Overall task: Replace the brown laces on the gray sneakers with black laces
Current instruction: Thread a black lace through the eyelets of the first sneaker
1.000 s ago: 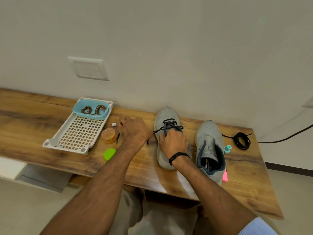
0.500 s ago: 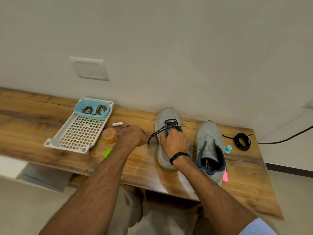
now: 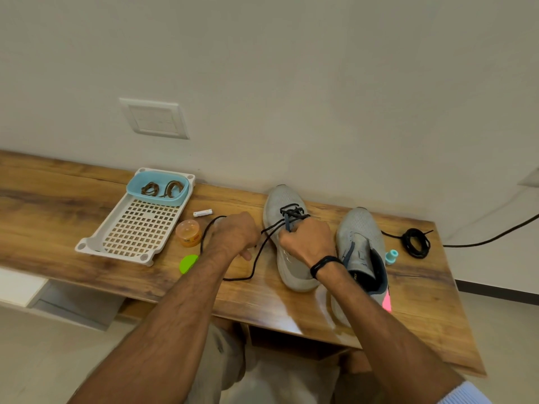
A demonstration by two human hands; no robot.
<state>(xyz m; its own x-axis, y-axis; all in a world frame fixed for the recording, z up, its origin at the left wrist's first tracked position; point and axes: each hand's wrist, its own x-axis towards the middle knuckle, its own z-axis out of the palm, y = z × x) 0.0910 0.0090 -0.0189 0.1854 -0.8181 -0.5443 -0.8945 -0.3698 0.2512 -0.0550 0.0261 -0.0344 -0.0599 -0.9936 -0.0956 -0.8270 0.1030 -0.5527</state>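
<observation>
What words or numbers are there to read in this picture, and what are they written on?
No text here reads clearly.
White print inside the unlaced gray mesh sneaker: too small and blurred to read.
Dark marks on the label of the small round orange plastic jar: too blurred to read.
White wall switch plate: no writing that I can make out.

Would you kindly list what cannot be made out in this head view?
All in the head view:
- Laced shoe: its upper eyelets sit behind the right hand, so how far the lace is threaded is unknown.
- Right hand's fingertips: turned away, so what they pinch is hidden.
- Left hand: its back hides the grip on the lace.
- Other shoe: heel covered by the right forearm.
- Jar label: too small to read.
</observation>
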